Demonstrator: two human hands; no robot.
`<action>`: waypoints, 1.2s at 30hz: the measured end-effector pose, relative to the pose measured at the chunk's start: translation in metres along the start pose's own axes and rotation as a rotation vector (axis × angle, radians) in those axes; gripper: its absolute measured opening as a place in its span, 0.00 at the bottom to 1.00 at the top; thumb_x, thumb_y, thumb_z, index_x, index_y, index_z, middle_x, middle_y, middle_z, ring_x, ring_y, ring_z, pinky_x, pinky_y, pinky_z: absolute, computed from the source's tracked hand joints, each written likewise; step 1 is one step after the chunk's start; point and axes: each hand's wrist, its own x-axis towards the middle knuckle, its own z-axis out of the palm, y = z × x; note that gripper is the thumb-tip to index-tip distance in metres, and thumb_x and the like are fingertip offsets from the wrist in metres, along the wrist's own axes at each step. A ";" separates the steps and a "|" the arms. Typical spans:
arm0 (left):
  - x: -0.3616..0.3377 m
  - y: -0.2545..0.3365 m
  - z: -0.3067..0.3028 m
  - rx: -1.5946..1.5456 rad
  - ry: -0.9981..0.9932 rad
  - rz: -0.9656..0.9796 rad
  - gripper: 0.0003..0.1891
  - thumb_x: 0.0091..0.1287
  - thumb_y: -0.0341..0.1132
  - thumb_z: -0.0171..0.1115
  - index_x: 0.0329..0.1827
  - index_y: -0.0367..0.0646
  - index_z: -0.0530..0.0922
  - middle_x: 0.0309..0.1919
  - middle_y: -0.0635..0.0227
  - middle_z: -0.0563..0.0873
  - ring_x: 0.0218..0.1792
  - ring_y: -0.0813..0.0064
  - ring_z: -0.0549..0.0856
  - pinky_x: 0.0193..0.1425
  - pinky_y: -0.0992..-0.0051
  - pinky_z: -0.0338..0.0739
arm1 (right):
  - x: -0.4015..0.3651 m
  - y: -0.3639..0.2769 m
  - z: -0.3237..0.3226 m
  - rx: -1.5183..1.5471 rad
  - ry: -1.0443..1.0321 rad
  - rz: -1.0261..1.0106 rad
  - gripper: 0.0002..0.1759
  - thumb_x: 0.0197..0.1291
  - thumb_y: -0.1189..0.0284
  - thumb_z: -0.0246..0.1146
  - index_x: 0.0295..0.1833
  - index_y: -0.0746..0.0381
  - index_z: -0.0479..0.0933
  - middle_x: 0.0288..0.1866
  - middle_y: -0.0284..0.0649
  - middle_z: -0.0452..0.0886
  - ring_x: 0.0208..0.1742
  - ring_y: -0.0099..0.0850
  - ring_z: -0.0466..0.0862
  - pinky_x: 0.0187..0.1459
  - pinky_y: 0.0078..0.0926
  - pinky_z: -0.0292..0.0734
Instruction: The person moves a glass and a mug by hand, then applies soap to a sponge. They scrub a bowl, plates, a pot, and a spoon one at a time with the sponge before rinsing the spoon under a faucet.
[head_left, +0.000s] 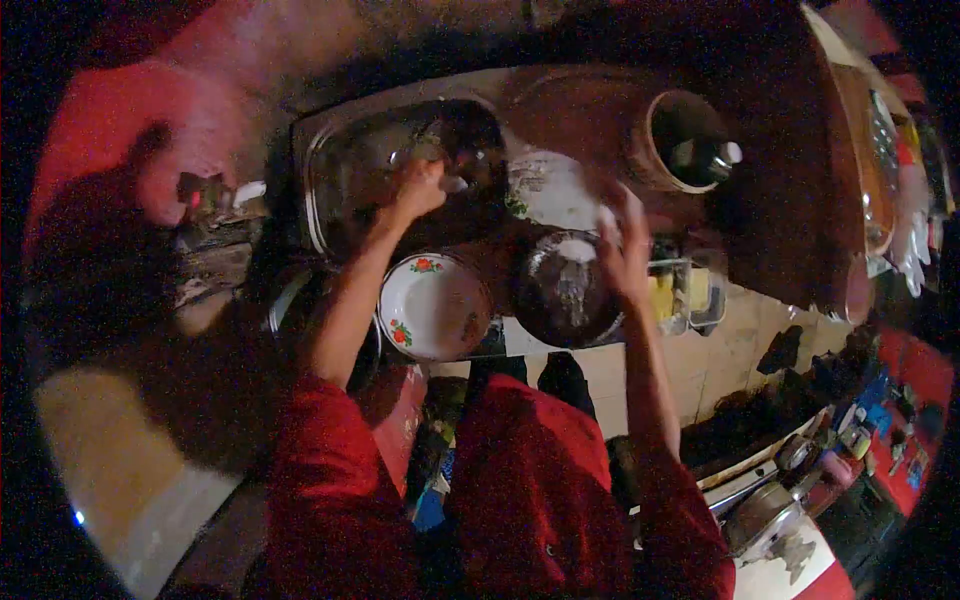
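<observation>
Over the dark sink basin (345, 170), my left hand (422, 190) is closed, its fingers bent near a small pale shiny thing that I cannot make out. My right hand (627, 245) has its fingers apart above the right rim of a dark round pan (540, 310), with nothing seen in it. Something white and glossy shows in the pan. Left of the pan is a white plate (435, 310) with red flowers near its edge. A whitish patch (550, 185) with a bit of green lies behind the pan.
A bucket (655, 150) with a dark bottle (705, 160) inside stands at the back right. Containers with yellow contents (668, 295) are right of the pan. A tray (860, 150) is at the far right, and a metal pot (765, 515) is at the lower right.
</observation>
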 end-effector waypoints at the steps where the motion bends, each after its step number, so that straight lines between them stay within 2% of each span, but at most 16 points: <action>1: -0.010 0.027 -0.020 0.024 -0.052 0.037 0.15 0.51 0.34 0.60 0.43 0.42 0.79 0.39 0.49 0.82 0.43 0.49 0.81 0.44 0.55 0.77 | 0.026 -0.047 0.017 0.284 0.002 0.136 0.23 0.68 0.68 0.50 0.65 0.66 0.64 0.63 0.47 0.69 0.65 0.37 0.68 0.66 0.33 0.59; 4: -0.031 0.069 -0.006 0.066 -0.022 0.060 0.17 0.51 0.34 0.62 0.46 0.44 0.77 0.39 0.51 0.81 0.43 0.50 0.81 0.45 0.56 0.77 | 0.048 -0.058 0.068 0.260 -0.319 0.335 0.26 0.69 0.67 0.51 0.68 0.65 0.57 0.70 0.53 0.60 0.68 0.46 0.65 0.68 0.37 0.57; 5: -0.037 0.068 0.021 -0.373 0.168 0.158 0.18 0.50 0.34 0.64 0.46 0.43 0.77 0.39 0.52 0.80 0.43 0.50 0.81 0.46 0.57 0.76 | 0.034 -0.061 0.072 0.254 -0.303 0.327 0.26 0.69 0.67 0.51 0.68 0.65 0.57 0.70 0.53 0.60 0.68 0.46 0.65 0.68 0.37 0.57; 6: -0.041 0.077 0.015 -0.812 0.346 0.250 0.19 0.49 0.35 0.66 0.46 0.42 0.77 0.38 0.53 0.80 0.42 0.50 0.81 0.46 0.57 0.76 | 0.027 -0.069 0.070 0.346 -0.318 0.123 0.28 0.68 0.67 0.52 0.69 0.65 0.56 0.71 0.54 0.58 0.70 0.47 0.62 0.69 0.37 0.54; 8: -0.046 0.091 0.006 -0.652 0.259 0.136 0.22 0.46 0.35 0.69 0.46 0.41 0.76 0.39 0.53 0.80 0.42 0.50 0.80 0.45 0.61 0.76 | 0.004 -0.078 0.054 0.432 -0.327 -0.082 0.29 0.67 0.67 0.53 0.70 0.65 0.55 0.72 0.55 0.56 0.72 0.47 0.58 0.71 0.37 0.52; 11: -0.052 0.140 -0.014 -0.607 0.652 0.080 0.22 0.48 0.38 0.72 0.44 0.40 0.75 0.36 0.55 0.82 0.37 0.54 0.82 0.38 0.63 0.75 | -0.014 -0.084 0.007 0.302 0.179 -0.114 0.38 0.60 0.68 0.61 0.71 0.67 0.51 0.73 0.57 0.53 0.75 0.51 0.51 0.72 0.39 0.48; 13: -0.047 0.175 -0.009 -1.033 0.411 -0.379 0.21 0.50 0.41 0.75 0.39 0.38 0.76 0.29 0.61 0.82 0.30 0.61 0.81 0.33 0.64 0.73 | -0.044 -0.035 0.007 0.221 -0.090 -0.167 0.37 0.58 0.73 0.59 0.71 0.66 0.52 0.68 0.56 0.61 0.69 0.49 0.60 0.67 0.39 0.56; 15: -0.056 0.216 -0.019 -1.212 0.352 -0.386 0.22 0.50 0.43 0.75 0.38 0.37 0.76 0.28 0.64 0.82 0.29 0.63 0.80 0.33 0.64 0.74 | -0.059 -0.020 0.002 0.164 -0.500 -0.068 0.32 0.54 0.78 0.58 0.66 0.66 0.59 0.57 0.55 0.73 0.57 0.51 0.74 0.57 0.42 0.70; 18: -0.081 0.261 -0.024 -1.451 0.243 -0.401 0.22 0.51 0.46 0.75 0.36 0.35 0.79 0.28 0.66 0.84 0.30 0.66 0.80 0.36 0.64 0.75 | -0.065 -0.021 -0.008 0.200 -0.608 0.281 0.26 0.53 0.79 0.57 0.61 0.67 0.65 0.54 0.57 0.74 0.56 0.53 0.74 0.56 0.41 0.69; 22: -0.092 0.273 0.044 -1.180 0.436 -0.179 0.23 0.55 0.48 0.71 0.39 0.35 0.80 0.33 0.62 0.85 0.35 0.66 0.81 0.41 0.66 0.74 | -0.090 0.044 0.016 -0.005 -0.233 -0.277 0.27 0.55 0.79 0.54 0.63 0.65 0.65 0.59 0.57 0.73 0.57 0.49 0.76 0.54 0.42 0.73; 29: -0.100 0.277 0.068 -0.944 0.482 0.018 0.22 0.75 0.47 0.42 0.50 0.35 0.77 0.35 0.59 0.82 0.40 0.64 0.79 0.50 0.70 0.70 | -0.096 0.020 -0.017 0.171 -0.400 -0.010 0.29 0.54 0.77 0.58 0.63 0.71 0.63 0.59 0.60 0.70 0.59 0.56 0.72 0.58 0.41 0.70; 31: -0.097 0.258 0.064 -1.092 0.376 -0.025 0.20 0.74 0.47 0.45 0.44 0.38 0.75 0.31 0.65 0.80 0.30 0.72 0.76 0.40 0.72 0.70 | -0.100 -0.006 -0.056 0.264 -0.182 -0.209 0.26 0.53 0.74 0.61 0.59 0.69 0.68 0.53 0.61 0.74 0.56 0.55 0.74 0.56 0.41 0.71; 32: -0.097 0.239 0.073 -1.105 0.303 -0.037 0.17 0.74 0.47 0.47 0.41 0.40 0.75 0.32 0.68 0.81 0.24 0.78 0.75 0.33 0.75 0.71 | -0.101 -0.008 -0.085 0.191 -0.375 -0.053 0.20 0.52 0.74 0.63 0.52 0.67 0.74 0.46 0.56 0.78 0.51 0.52 0.78 0.52 0.39 0.73; 33: -0.106 0.244 0.055 -1.105 0.308 -0.045 0.17 0.74 0.47 0.47 0.41 0.40 0.75 0.32 0.68 0.81 0.24 0.78 0.75 0.33 0.75 0.71 | -0.112 0.013 -0.093 0.099 -0.188 0.005 0.14 0.53 0.74 0.62 0.46 0.65 0.77 0.39 0.50 0.81 0.43 0.49 0.82 0.44 0.37 0.76; 35: -0.136 0.260 0.004 -1.454 -0.207 -0.330 0.15 0.73 0.47 0.49 0.37 0.45 0.70 0.26 0.71 0.78 0.15 0.83 0.70 0.20 0.77 0.68 | -0.136 0.105 -0.098 -0.244 -0.028 0.136 0.14 0.55 0.72 0.59 0.47 0.65 0.76 0.40 0.50 0.81 0.35 0.46 0.83 0.37 0.37 0.78; 36: -0.146 0.261 0.008 -1.457 -0.188 -0.351 0.15 0.73 0.47 0.49 0.37 0.45 0.70 0.26 0.71 0.78 0.15 0.83 0.70 0.20 0.77 0.68 | -0.148 0.174 -0.087 -0.597 -0.229 0.280 0.18 0.55 0.72 0.57 0.52 0.64 0.73 0.47 0.52 0.79 0.38 0.48 0.82 0.38 0.41 0.79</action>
